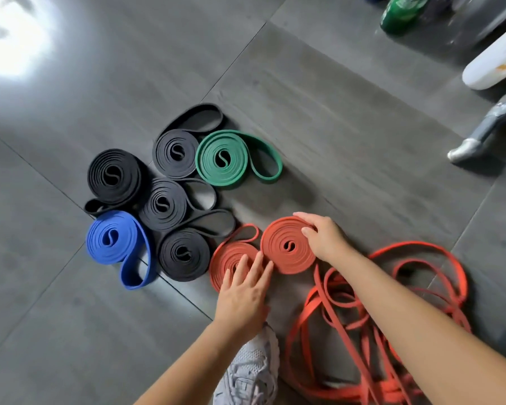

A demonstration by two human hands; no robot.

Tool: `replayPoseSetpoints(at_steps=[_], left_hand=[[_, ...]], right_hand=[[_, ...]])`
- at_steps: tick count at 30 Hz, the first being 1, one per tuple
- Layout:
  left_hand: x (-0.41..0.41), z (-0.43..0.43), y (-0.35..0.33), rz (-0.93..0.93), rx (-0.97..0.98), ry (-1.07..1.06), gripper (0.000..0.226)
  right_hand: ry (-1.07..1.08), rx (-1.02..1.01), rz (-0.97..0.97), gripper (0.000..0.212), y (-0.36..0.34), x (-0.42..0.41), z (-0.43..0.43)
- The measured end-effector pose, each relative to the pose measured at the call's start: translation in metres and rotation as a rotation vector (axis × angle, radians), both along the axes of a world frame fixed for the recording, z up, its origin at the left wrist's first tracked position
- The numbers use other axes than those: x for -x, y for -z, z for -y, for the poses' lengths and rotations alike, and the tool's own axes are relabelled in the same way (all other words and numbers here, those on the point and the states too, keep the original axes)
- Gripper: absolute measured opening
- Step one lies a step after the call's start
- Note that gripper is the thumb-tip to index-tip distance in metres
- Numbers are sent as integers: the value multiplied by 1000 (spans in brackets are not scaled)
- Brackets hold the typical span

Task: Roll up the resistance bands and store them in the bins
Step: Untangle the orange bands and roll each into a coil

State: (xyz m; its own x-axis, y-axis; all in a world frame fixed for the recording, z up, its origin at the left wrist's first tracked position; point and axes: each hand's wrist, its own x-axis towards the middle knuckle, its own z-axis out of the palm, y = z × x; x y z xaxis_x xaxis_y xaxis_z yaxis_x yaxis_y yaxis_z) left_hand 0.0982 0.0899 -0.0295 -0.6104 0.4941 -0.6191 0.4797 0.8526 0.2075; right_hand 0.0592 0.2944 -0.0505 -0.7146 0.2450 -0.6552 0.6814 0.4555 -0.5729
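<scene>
From the head camera, looking down at a grey tiled floor [70, 302], the right hand [324, 241] curls over the far rim of a tightly wound red coil [288, 248], its thumb lying on the coil's face; it seems to grip the rim, though the fingertips are hidden behind it. A tail of this band runs from the coil into a tangle of loose red bands [392, 317] by the right forearm. The left hand [243, 290] is flat with straight fingers pressing on a second red coil [231, 258] just beside the first, the fingertips reaching where the two touch. To the left lie finished rolls close together: a blue coil [114, 247], four black coils [162, 204] and a green coil [222, 157]. A pale sneaker [251, 372] shows below the left wrist.
</scene>
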Motion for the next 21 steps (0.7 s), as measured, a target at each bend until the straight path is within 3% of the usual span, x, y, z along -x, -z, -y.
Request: replayPoseSetpoints(at_steps=[6,9,12,14,17,21], left_hand=[[-3,-1,9,-119,43,112,91],[0,0,10,-111,41,134,90],[6,-4,4,-86,6,120,70],[11,-11,3,-70,-52,118,49],[23,-22,1,-100,-81,63,33],[32,-29,7,-120,-111,72,32]], right_hand=[[-160,-375,-17,43,0,1,4],[-260,-416,-48,53,-5,1,6],[-290,-507,-147,36,-7,1,-1],[-260,-497,-139,26,-8,1,-8],[-252,-364,-66,33,-7,2,-15],[-174,-308,-57,33,-6,-4,-28]])
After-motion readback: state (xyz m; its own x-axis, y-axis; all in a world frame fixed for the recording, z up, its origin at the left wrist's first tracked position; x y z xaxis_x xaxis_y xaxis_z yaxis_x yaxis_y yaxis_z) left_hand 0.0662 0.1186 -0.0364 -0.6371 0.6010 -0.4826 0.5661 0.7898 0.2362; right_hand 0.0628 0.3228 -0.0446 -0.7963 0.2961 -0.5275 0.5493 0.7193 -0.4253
